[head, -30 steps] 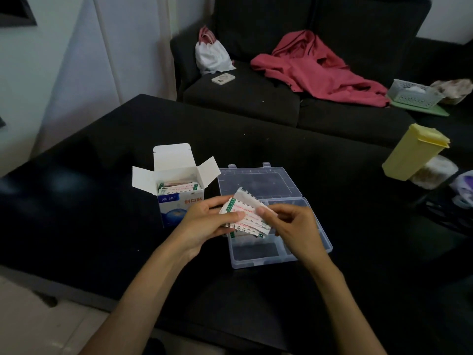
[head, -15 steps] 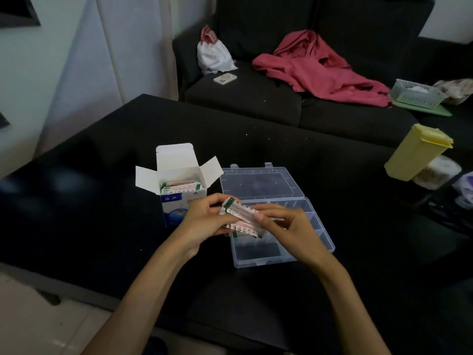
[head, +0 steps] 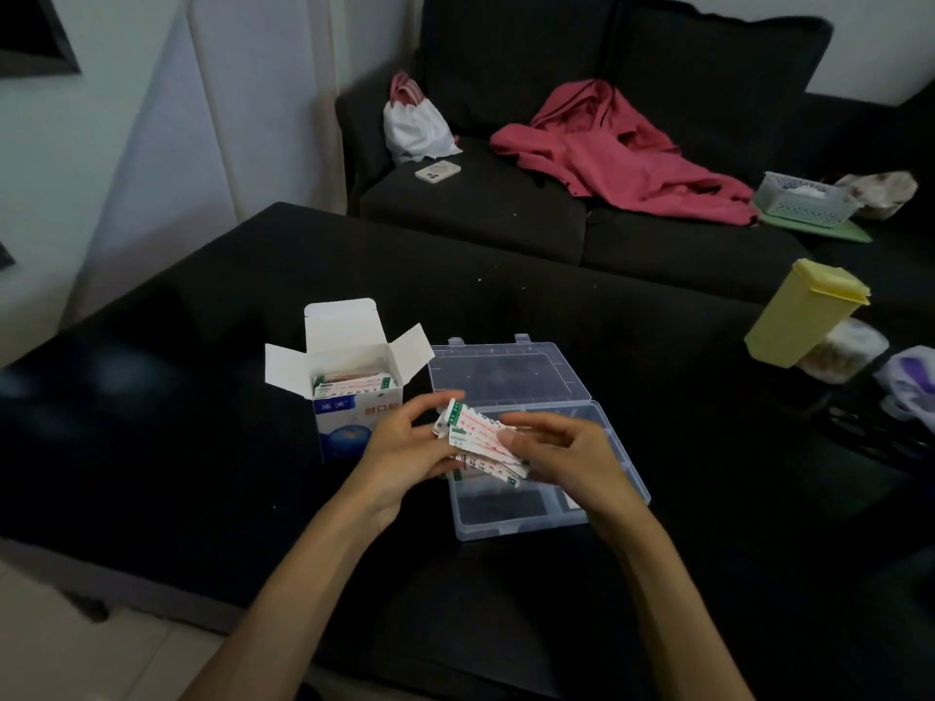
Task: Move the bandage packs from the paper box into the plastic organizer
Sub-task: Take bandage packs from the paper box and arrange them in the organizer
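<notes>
Holding a fanned stack of bandage packs (head: 478,437) at the centre of the frame, your left hand (head: 405,447) and right hand (head: 566,457) both keep their grip clamped on it, fingers and thumbs pinching opposite ends above the open plastic organizer (head: 536,518). The stack and your right hand cover much of the organizer's compartments, so what lies inside cannot be made out. Just left of it, the paper box (head: 354,392) stands upright on the black tabletop (head: 202,447) with its flaps open and more packs showing inside. At the right edge a yellow container (head: 804,316) leans. Across the top of the frame, a dark sofa (head: 506,215) carries a red garment (head: 617,149), a white bag (head: 415,124) and a phone (head: 437,170).
</notes>
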The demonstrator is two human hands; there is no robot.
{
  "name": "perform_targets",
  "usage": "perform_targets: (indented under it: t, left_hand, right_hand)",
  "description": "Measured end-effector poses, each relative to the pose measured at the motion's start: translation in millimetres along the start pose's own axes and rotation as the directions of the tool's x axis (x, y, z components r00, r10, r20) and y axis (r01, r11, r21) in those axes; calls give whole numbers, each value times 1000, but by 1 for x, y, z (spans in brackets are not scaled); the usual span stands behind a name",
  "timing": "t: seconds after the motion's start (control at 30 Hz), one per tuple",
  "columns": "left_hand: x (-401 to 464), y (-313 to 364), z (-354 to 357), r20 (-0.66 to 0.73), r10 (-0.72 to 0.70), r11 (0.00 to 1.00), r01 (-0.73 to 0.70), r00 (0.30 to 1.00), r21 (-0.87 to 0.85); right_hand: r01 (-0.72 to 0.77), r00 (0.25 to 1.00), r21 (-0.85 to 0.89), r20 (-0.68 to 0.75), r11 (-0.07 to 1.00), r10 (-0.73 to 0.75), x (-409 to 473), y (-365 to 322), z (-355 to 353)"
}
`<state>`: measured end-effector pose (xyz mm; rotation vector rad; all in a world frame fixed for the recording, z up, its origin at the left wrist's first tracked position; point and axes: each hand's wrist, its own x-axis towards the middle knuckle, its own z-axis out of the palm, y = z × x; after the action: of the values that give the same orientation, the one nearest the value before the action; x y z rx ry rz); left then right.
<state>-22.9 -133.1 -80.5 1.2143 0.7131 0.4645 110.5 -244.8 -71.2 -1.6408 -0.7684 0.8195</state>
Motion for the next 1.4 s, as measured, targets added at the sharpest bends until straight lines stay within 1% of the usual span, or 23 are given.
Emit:
perform_targets:
  t: [0.07,0.1,0.17,0.23,0.27,0.33,0.43,0.53,0.63,0.67,0.73,0.83,0.9,0.97,1.1,1.13,1.23,1.3,1.33,1.4]
  left_hand:
    - [1,-1,0,-12,1,1000,-1,1000,-10]
    - [2,0,1,-6,-15,999,14,1000,-31]
    - [2,2,1,32,-67,990,70,997,-119]
    - [2,6,0,87,-127,961,144,988,-237]
    - [2,8,-1,113,-138,954,163,984,-253]
    - [2,9,-3,142,-122,976,145,982,-165]
    - [2,6,-4,143,-103,993,111,984,-45]
    - [-3,6,-5,126,-94,995,95,988,-4]
    - [-12,4,-10,69,-72,997,72,995,-3]
    - [-15,3,-12,41,-62,998,62,997,-1]
    - [-19,2,-17,-20,-30,1000,30,999,4]
    - [-21,1,-21,-127,60,998,-55,990,43]
    - [-22,0,-22,-173,111,992,-99,979,74]
    - [-21,-1,-22,-201,134,989,-120,970,81]
    - [-18,0,-19,-208,136,990,-126,969,60]
    - [-17,0,-18,-206,132,991,-123,970,55]
    - [-17,0,-18,-199,119,993,-112,973,49]
    - [-15,-1,-17,-198,114,993,-108,974,41]
    - [-14,-1,-17,-197,110,994,-105,974,34]
    - [-11,0,-15,-195,101,995,-98,976,24]
  right_hand:
    - [-86,996,46,18,995,85,2,3,4]
    - [-101,995,75,3,992,101,3,3,6]
    - [-90,994,126,-58,988,98,4,4,7]
    - [-54,991,113,-112,992,67,4,3,7]
    - [-32,991,93,-126,995,44,5,3,7]
    - [2,991,39,-134,999,3,4,3,7]
    - [-9,994,-26,-113,1000,6,3,3,9]
    - [-15,994,-75,-113,997,7,2,4,9]
    - [-24,983,-34,-184,999,17,-2,-3,-4]
    - [-29,982,-49,-188,998,19,-4,-7,-11]
    - [-66,988,-178,-147,982,40,-11,-11,-24]
    - [-133,991,-443,-50,887,123,-15,-13,-36]
    - [-150,986,-545,-20,825,167,-14,-13,-35]
    - [-123,986,-632,7,765,165,-10,-10,-29]
    - [-43,985,-695,90,717,146,-2,2,-6]
    - [-23,984,-725,106,689,144,-1,4,-2]
    - [26,986,-842,112,539,126,1,6,1]
    - [62,991,-895,107,442,79,1,8,0]
    - [79,993,-911,107,404,46,1,9,1]
    - [92,995,-921,100,379,0,1,10,1]
